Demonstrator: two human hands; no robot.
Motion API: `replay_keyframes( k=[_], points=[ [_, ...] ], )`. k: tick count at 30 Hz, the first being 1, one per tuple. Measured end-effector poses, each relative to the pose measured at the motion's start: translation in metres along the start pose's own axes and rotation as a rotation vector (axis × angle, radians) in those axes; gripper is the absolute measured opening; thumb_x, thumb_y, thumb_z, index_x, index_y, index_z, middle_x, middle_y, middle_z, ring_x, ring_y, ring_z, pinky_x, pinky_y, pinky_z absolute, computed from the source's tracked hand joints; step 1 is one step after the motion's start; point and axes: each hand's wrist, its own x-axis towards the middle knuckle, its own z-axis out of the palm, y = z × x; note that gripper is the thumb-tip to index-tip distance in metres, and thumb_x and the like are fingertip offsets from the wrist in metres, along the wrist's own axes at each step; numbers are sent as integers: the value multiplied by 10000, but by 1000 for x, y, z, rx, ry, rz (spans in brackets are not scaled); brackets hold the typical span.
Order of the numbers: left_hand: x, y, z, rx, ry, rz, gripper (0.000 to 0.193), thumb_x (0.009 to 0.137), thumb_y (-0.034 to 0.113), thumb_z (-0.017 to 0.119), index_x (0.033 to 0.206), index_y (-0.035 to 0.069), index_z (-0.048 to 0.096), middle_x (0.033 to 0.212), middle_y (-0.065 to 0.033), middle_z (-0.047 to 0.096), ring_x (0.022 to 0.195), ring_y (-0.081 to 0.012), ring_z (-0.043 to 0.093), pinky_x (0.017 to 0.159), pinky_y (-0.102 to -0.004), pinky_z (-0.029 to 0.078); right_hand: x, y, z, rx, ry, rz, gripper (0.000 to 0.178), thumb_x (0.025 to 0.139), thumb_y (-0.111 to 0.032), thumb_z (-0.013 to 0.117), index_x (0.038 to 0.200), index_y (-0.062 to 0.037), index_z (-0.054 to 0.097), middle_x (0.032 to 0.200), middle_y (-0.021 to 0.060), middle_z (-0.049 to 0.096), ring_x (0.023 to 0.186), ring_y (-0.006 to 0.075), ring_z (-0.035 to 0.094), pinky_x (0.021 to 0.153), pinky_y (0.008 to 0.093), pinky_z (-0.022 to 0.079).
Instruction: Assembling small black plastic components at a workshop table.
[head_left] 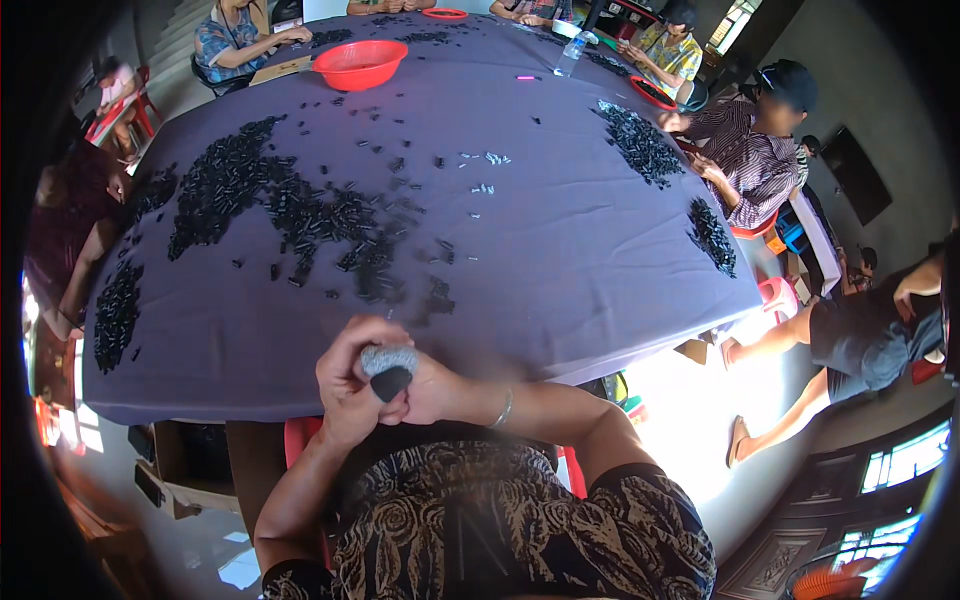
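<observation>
Gripping a grey piece (390,358), left fingers (352,340) and right fingers (422,382) curl, any bottle (570,58) print illegible.

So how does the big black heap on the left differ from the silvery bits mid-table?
The big black heap is dark; the silvery bits are pale. The heap spreads broadly and densely, while the silvery bits form small, sparse clusters. Both consist of small pieces lying on the purple tablecloth.

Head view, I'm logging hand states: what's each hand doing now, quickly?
Left hand: closed around a grey-and-black object.
Right hand: close beside it; fingers partly hidden, grip cannot be told.
</observation>
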Motion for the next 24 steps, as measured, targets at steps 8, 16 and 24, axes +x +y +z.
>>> replay_keyframes(
  k=[8,16,24],
  points=[
    [-3,-5,-6,130,142,-13,302,712,-88,628,1006,-42,578,918,-61,559,841,-123,544,739,-237,444,7,-14,-6,-109,138,-97,254,862,-379,545,715,-197,446,565,-92,318,440,24,270,380,185,169],
    [3,-15,-40,615,187,39,275,764,-147,480,969,-26,617,894,-102,622,850,-164,583,772,-247,447,8,-55,-4,-673,383,-41,419,851,-442,569,648,-79,514,510,-16,433,383,54,365,325,199,247],
    [10,-45,-90,880,222,-180,217,756,51,553,954,36,639,850,-140,630,722,-269,619,657,-323,481,-17,-136,-31,-812,555,-456,519,914,-418,472,532,-90,347,426,-14,275,325,73,251,298,235,206]
  ],
)
